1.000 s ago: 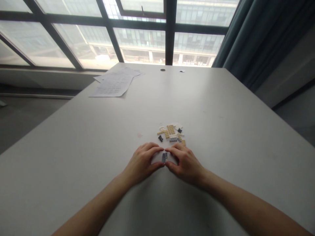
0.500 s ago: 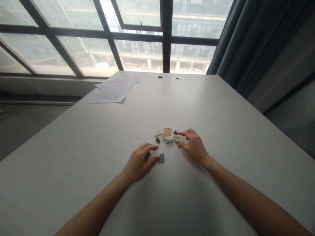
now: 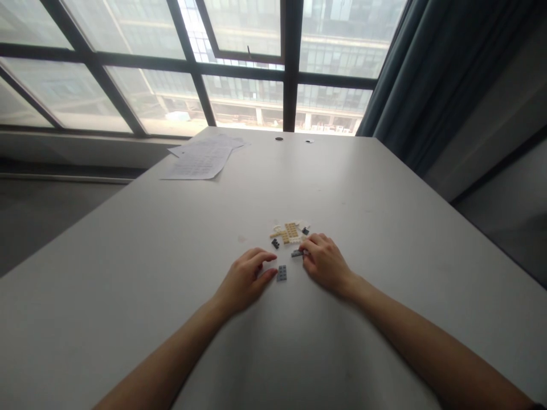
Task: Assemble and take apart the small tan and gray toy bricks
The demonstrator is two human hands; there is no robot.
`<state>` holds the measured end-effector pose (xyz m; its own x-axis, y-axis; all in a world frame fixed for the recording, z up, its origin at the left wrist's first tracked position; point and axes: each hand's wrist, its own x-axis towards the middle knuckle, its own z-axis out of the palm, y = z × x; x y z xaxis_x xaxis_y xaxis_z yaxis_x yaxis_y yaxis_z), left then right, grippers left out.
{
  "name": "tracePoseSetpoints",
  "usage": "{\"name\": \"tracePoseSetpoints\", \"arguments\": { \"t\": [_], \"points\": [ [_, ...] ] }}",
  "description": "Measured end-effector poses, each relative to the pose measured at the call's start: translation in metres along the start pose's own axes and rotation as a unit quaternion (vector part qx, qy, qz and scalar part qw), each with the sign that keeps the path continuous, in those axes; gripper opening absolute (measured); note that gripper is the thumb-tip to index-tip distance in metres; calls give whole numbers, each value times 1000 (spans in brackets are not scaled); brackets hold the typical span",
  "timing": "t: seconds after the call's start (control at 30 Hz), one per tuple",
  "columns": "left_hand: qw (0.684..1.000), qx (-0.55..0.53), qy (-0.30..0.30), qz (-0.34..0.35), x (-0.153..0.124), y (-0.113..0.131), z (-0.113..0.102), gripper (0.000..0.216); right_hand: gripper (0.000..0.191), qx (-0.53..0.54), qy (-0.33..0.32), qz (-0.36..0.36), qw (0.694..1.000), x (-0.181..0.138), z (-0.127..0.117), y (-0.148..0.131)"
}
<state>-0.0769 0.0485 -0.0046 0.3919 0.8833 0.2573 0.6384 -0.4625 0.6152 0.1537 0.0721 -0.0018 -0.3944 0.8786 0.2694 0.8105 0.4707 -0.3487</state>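
A small grey studded plate [image 3: 281,273] lies flat on the white table [image 3: 363,188]. My left hand [image 3: 247,278] rests beside it, thumb and fingertips touching its left edge. My right hand [image 3: 325,262] pinches a small grey brick [image 3: 296,253] at its fingertips, just right of the plate. Behind both hands sits a little pile of tan, white and dark bricks [image 3: 288,232], with one dark piece [image 3: 276,244] at its near left.
Printed paper sheets [image 3: 200,159] lie at the far left of the table. Two small round spots [image 3: 279,138] sit near the far edge, below large windows. A dark curtain [image 3: 431,74] hangs at the right.
My right hand left the grey plate, reached into the brick pile, and has drawn back toward the plate with a small grey brick. My left hand stayed by the plate.
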Motion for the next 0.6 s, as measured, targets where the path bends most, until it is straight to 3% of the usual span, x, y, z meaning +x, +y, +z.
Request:
{"name": "tracePoseSetpoints", "arguments": {
  "t": [0.13, 0.37, 0.53, 0.6],
  "points": [
    [1000, 6, -3, 1, 1, 1, 0, 23, 22, 7, 1, -6, 1000, -5, 1, 1],
    [1000, 10, 5, 11, 0, 1, -1, 24, 9, 2, 25, -16, 1000, -5, -2, 1],
    [1000, 10, 4, 14, 0, 0, -1, 23, 8, 32, 122, 56, 990, 1, -15, 20],
    [1000, 10, 1, 13, 0, 0, -1, 22, 8, 28, 126, 97, 987, 3, -18, 32]
  ]
}}
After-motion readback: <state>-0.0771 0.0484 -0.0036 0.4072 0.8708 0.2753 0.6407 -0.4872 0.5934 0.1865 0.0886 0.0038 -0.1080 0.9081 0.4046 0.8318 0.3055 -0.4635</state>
